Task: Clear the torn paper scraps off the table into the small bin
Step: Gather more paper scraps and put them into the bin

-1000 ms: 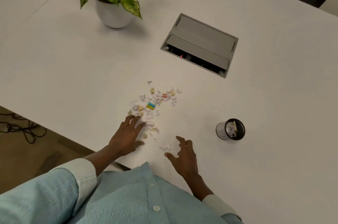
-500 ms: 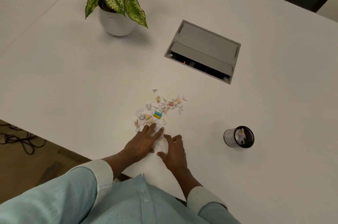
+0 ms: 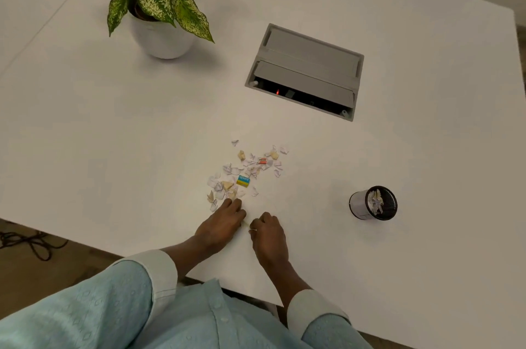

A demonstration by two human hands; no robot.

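Note:
Several torn paper scraps (image 3: 247, 170), white, tan, one blue-and-yellow, lie scattered on the white table (image 3: 113, 135). My left hand (image 3: 220, 225) rests palm down at the near edge of the pile, its fingertips touching the closest scraps. My right hand (image 3: 269, 234) is right beside it with the fingers curled in, and a little paper shows at its fingertips. The small bin (image 3: 373, 203), a black-rimmed cup lying tilted toward me with scraps inside, sits to the right of both hands.
A potted plant (image 3: 159, 15) in a white pot stands at the back left. A grey cable box (image 3: 306, 71) is set into the table behind the scraps. The table's near edge runs just under my forearms, with cables (image 3: 25, 243) on the floor at left.
My hands have come together at the near edge of the pile, the right one sliding left and curling shut over the loose scraps that lay between them.

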